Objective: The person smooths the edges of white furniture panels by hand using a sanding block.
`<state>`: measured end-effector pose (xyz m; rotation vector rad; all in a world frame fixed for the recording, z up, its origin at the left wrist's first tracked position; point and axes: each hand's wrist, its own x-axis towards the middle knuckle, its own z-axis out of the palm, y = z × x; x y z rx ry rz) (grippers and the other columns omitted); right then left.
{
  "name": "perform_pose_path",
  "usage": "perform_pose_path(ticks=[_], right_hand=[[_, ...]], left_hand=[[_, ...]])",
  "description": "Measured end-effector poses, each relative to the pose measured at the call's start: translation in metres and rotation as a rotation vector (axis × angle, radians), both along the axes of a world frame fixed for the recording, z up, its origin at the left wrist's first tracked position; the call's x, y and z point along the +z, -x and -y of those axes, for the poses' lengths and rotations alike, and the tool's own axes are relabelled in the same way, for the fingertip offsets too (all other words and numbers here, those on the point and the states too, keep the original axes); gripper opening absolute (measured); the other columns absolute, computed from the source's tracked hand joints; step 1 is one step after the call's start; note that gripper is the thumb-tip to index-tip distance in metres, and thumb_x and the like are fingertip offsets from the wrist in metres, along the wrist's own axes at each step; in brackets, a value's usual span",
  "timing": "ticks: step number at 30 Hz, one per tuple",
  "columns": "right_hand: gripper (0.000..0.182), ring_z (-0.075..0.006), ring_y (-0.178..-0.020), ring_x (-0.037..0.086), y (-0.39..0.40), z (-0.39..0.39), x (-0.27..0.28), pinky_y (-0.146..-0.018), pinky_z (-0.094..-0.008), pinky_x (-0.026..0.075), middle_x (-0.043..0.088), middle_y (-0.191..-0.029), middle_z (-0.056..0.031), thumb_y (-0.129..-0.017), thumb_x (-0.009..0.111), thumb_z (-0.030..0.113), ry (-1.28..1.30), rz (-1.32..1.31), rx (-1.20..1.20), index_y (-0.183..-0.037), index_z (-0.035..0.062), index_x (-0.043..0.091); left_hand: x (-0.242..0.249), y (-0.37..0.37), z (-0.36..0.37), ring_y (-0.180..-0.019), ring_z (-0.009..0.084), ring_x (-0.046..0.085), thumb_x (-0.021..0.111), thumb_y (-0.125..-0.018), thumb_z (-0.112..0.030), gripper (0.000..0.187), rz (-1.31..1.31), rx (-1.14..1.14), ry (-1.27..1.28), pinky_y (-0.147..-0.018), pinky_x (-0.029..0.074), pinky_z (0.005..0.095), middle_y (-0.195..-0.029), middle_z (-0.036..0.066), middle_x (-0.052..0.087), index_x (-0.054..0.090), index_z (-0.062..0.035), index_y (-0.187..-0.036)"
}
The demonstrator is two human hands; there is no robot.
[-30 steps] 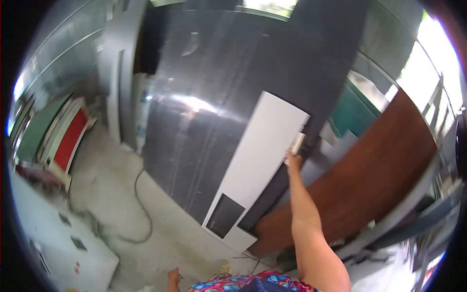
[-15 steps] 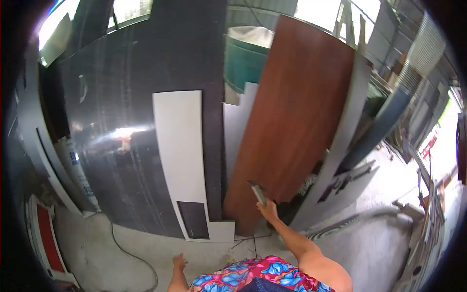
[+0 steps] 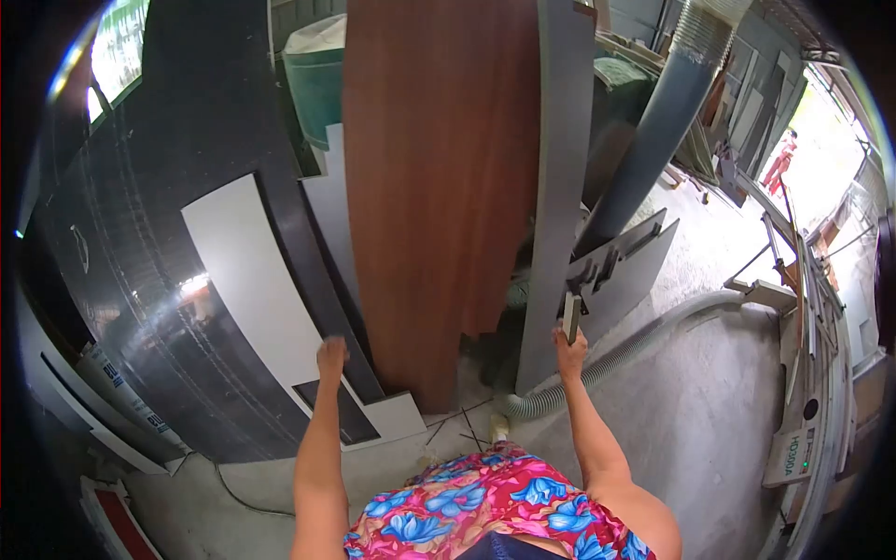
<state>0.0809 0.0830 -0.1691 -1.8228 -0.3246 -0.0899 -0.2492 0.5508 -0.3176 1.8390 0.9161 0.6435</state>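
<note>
My right hand (image 3: 571, 353) is closed around a narrow, flat grey-green tool (image 3: 571, 315) with a dark part at its top end; its exact kind I cannot tell. It is held upright, overlapping the grey panel (image 3: 611, 271) with dark slots in this view. My left hand (image 3: 332, 358) is raised in front of the white panel (image 3: 257, 271), its fingers smeared by motion. Between the two hands stands a tall reddish-brown wood panel (image 3: 439, 196). A large dark glossy sheet (image 3: 149, 243) leans on the left.
A ribbed grey hose (image 3: 635, 345) runs along the floor at right, below a thick duct (image 3: 644, 140). Farther right stands a machine (image 3: 793, 457) with rails. A black cable (image 3: 238, 499) lies at lower left. A person in red (image 3: 780, 163) is in the bright doorway.
My view has turned right. My left hand has risen from low over the floor to in front of the white panel. The right hand, still holding the tool, has moved right from the brown panel.
</note>
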Motion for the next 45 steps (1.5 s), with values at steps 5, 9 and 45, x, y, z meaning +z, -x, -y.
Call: perform_pose_path(ticks=[5, 9, 45], right_hand=[[0.021, -0.0113, -0.069, 0.061, -0.027, 0.025, 0.018, -0.062, -0.0236, 0.049, 0.065, -0.081, -0.0068, -0.089, 0.056, 0.009, -0.208, -0.127, -0.011, -0.108, -0.0012, 0.059], [0.022, -0.0107, -0.068, 0.062, -0.047, 0.064, 0.028, -0.062, -0.0234, 0.05, 0.066, -0.083, -0.0078, -0.089, 0.056, 0.009, -0.223, -0.166, -0.093, -0.108, -0.0007, 0.06], [0.023, -0.0087, -0.062, 0.059, -0.089, 0.131, -0.072, -0.055, -0.0209, 0.047, 0.065, -0.079, -0.0057, -0.087, 0.056, 0.01, -0.139, -0.42, -0.061, -0.108, 0.0008, 0.061]], left_hand=[[0.245, -0.157, 0.088, -0.069, 0.0262, 0.061, 0.055, -0.09, -0.023, 0.025, 0.044, -0.067, -0.259, -0.066, 0.047, 0.0361, -0.082, 0.011, 0.063, 0.062, 0.0002, -0.096], [0.343, -0.264, 0.131, -0.082, 0.0182, 0.064, 0.06, -0.086, -0.035, 0.048, 0.175, -0.217, -0.228, -0.073, 0.048, 0.0323, -0.087, 0.011, 0.067, 0.058, 0.0041, -0.114], [0.4, -0.429, 0.199, -0.086, 0.0187, 0.059, 0.063, -0.086, -0.027, 0.031, 0.231, -0.151, -0.295, -0.078, 0.045, 0.0315, -0.091, 0.01, 0.065, 0.064, 0.0016, -0.098]])
